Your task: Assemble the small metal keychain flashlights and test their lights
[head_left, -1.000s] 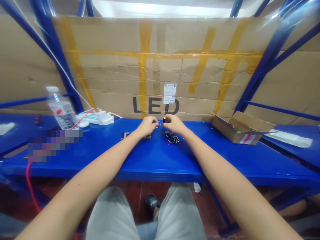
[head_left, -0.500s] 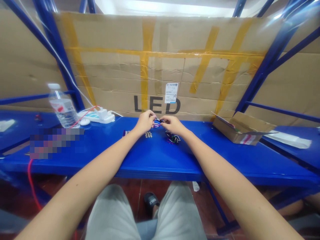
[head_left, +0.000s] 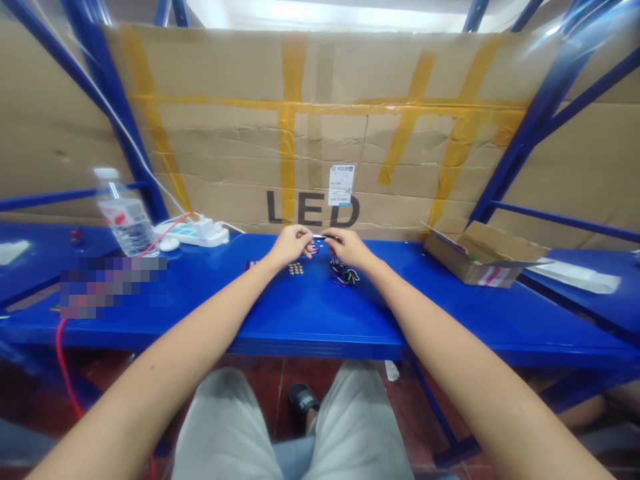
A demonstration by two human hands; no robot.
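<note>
My left hand and my right hand meet over the back of the blue table, fingers pinched on a small thin dark piece between them. Its details are too small to tell. Just below my left fingertips lie small purple pieces. Several small round gold-coloured pieces sit in a cluster on the table beside my left wrist. Near my right wrist is a pile of purple and dark pieces with cords. Another small purple item is partly hidden by my left forearm.
At the left stand a water bottle and a white power strip with cables. An open cardboard box sits at the right. A large cardboard sheet rises behind the blue table, between blue metal posts.
Both hands have shifted slightly, and the thin dark piece now lies more level between the fingertips. More of the small purple pieces' surroundings shows below them.
</note>
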